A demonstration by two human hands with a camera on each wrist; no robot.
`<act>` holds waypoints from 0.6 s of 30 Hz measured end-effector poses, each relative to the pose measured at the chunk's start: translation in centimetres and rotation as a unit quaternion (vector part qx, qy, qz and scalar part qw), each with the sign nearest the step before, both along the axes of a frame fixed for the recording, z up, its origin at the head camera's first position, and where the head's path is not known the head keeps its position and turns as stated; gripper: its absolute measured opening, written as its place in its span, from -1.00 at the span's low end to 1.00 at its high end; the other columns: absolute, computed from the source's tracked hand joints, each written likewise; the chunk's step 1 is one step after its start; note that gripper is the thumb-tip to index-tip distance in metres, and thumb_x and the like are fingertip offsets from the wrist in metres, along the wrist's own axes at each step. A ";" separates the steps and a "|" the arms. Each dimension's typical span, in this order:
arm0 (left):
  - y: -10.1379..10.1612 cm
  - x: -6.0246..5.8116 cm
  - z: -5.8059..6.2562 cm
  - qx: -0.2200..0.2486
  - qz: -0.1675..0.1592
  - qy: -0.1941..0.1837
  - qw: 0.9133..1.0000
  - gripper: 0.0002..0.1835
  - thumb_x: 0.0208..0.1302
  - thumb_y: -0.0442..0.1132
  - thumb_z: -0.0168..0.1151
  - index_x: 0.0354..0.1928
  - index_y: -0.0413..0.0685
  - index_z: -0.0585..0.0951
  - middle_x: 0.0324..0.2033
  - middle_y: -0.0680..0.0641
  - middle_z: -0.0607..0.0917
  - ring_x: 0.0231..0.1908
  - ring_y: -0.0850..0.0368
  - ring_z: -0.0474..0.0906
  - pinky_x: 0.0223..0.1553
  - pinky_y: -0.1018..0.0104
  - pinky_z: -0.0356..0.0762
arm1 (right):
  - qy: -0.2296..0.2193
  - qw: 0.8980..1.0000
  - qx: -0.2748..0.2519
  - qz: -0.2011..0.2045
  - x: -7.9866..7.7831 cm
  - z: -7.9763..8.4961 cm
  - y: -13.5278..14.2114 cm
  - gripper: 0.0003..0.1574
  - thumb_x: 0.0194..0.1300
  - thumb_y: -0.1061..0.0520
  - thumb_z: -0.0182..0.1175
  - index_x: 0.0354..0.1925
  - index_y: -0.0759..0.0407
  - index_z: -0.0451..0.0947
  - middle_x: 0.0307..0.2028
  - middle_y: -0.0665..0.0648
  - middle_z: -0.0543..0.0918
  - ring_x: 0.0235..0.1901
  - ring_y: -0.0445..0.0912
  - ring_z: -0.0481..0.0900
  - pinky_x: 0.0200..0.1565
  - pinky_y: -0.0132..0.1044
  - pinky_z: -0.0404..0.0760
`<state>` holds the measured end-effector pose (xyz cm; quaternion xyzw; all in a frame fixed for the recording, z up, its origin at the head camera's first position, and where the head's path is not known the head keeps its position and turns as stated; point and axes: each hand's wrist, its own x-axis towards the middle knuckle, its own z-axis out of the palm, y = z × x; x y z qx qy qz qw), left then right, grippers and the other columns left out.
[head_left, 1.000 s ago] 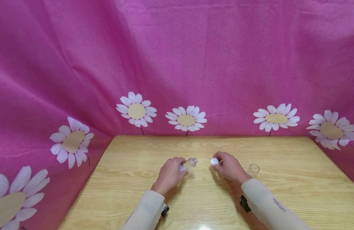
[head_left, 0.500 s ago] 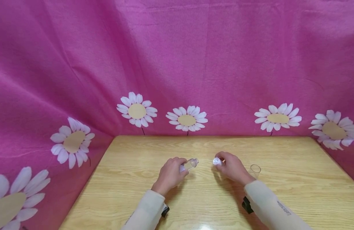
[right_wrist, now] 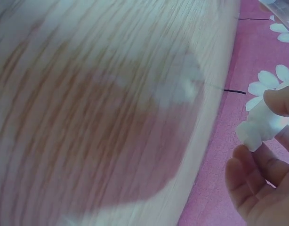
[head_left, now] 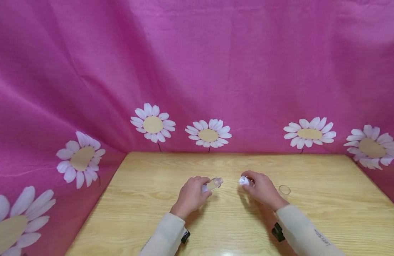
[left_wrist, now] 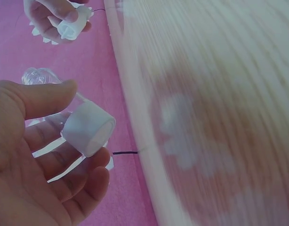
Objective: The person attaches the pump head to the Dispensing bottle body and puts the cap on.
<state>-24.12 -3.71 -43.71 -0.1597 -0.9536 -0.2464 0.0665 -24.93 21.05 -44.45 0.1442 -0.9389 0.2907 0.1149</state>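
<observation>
My left hand (head_left: 192, 195) grips a small clear bottle (head_left: 215, 183) with a white base, thumb on one side and fingers on the other. Its narrow clear neck points right, towards my other hand. In the left wrist view the white base (left_wrist: 89, 128) faces the camera, and the neck is partly behind the thumb. My right hand (head_left: 261, 188) pinches a white plastic cap-like piece (head_left: 244, 181) with a hollow end facing left. The right wrist view shows its narrower stepped end (right_wrist: 250, 134) between thumb and fingers. A short gap separates the bottle from the white piece.
A clear, thin-rimmed plastic cup or cover (head_left: 285, 190) stands on the wooden table (head_left: 145, 177), right of my right wrist. A pink cloth (head_left: 248, 71) with printed daisies hangs behind the table and along its sides.
Both hands have shifted slightly right in the head view, each keeping its hold. The white piece has turned a little, so more of its side shows. The clear cover stays on the table.
</observation>
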 end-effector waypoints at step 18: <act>-0.6 0.0 -0.1 -0.003 -0.004 0.002 1.000 -0.63 0.04 -0.09 0.34 -0.05 0.08 0.61 -0.22 0.04 0.66 -0.32 0.19 0.45 -0.40 0.40 0.41 | 0.019 1.000 0.010 0.009 0.2 0.1 0.4 -0.61 0.03 0.19 0.28 -0.10 0.20 0.54 -0.30 0.13 0.65 -0.43 -0.16 0.47 -0.38 -0.31 0.42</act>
